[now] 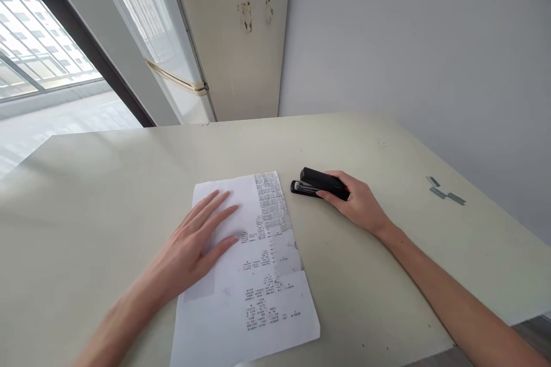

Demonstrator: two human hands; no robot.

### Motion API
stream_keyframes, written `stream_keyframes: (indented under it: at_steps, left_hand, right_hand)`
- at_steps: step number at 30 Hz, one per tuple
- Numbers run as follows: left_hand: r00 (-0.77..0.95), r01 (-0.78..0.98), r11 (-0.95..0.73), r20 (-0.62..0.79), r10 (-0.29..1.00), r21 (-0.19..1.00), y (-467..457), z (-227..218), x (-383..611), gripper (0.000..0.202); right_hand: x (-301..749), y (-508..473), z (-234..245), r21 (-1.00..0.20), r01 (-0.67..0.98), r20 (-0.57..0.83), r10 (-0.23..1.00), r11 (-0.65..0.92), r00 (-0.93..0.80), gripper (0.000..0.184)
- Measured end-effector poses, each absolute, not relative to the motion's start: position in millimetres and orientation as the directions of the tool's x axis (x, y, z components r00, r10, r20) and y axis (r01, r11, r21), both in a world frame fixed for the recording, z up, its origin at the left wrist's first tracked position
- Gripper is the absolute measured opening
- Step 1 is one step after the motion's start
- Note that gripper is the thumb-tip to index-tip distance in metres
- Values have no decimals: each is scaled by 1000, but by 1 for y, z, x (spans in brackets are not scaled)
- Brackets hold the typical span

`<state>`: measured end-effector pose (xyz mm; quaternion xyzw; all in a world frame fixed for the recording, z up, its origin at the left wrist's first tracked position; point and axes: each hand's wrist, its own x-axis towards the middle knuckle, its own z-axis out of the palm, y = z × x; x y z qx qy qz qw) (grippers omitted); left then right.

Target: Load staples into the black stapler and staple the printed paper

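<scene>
My left hand [202, 235] lies flat with fingers spread on a printed sheet of paper [232, 321]. Rows of small print and a grey patterned strip run along the paper's right side. Whether more sheets lie under it I cannot tell. To the right of the paper, my right hand [355, 200] is wrapped round a black stapler [322, 180]. The stapler rests on the table, its front end pointing left toward the paper, a small gap apart from it. Its rear end is hidden in my palm.
The pale table [107, 200] reaches out on all sides of the paper. Grey tape pieces [445, 192] are stuck near its right edge. Behind stand a fridge [241, 69] with worn spots and a plain wall [408, 46]. A window [38, 40] is at the upper left.
</scene>
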<state>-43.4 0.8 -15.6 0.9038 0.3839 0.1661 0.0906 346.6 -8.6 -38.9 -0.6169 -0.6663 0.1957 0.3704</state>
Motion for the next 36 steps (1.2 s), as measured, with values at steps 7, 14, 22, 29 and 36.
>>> stream_keyframes:
  at_steps: [7, 14, 22, 29, 36]
  left_hand:
    - [735, 630, -765, 214, 643, 135, -10, -25, -28, 73]
    - [763, 588, -797, 231, 604, 142, 5, -33, 106, 63]
    - [797, 374, -870, 368, 479, 322, 35, -48, 255, 52]
    - [819, 200, -887, 426, 385, 416, 22, -31, 232, 43]
    - [940, 153, -905, 222, 257, 398, -6, -18, 173, 47]
  right_hand:
    - [340, -10, -28, -894, 447, 148, 968, 43, 205, 39]
    - [347, -11, -18, -921, 368, 276, 882, 129, 383, 36]
    - [358, -5, -14, -796, 566, 503, 757, 217, 417, 29]
    - [360, -9, -9, -787, 573, 526, 734, 229, 429, 32]
    - [356, -9, -17, -754, 607, 546, 756, 253, 363, 31]
